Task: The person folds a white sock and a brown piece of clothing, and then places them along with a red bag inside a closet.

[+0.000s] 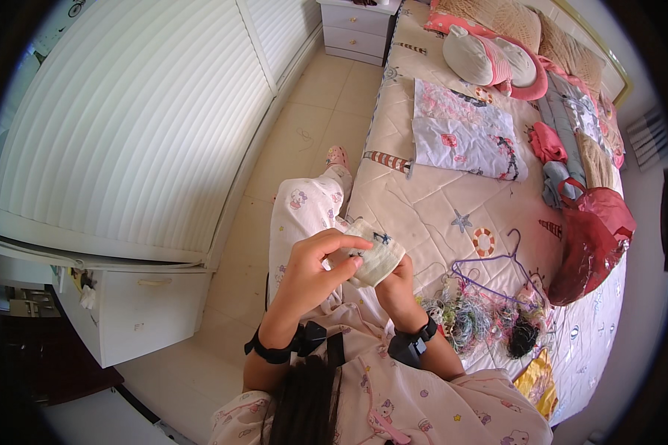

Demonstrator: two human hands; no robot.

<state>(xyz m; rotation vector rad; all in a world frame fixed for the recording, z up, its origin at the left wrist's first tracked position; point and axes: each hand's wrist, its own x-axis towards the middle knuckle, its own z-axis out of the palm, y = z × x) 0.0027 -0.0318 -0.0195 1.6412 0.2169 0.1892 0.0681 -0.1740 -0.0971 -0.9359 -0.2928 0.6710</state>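
A small cream cloth piece (387,261) with dark blue stitched-looking marks is held up over my lap. My left hand (318,267) grips its left side, with the index finger and thumb lying across the front. My right hand (396,286) holds the lower right edge, and most of its fingers are hidden behind the cloth. Tangled coloured threads (467,320) lie on the bed to the right of my right hand. A purple clothes hanger (484,258) rests partly over them. I cannot make out a needle.
The bed (423,203) has a quilted, printed cover. Farther up lies a white cloth with pink and black patterns (467,139). A red bag (593,245), folded clothes (556,167) and a plush cushion (495,64) line the right side. White slatted doors (145,128) and a cabinet (150,311) stand left.
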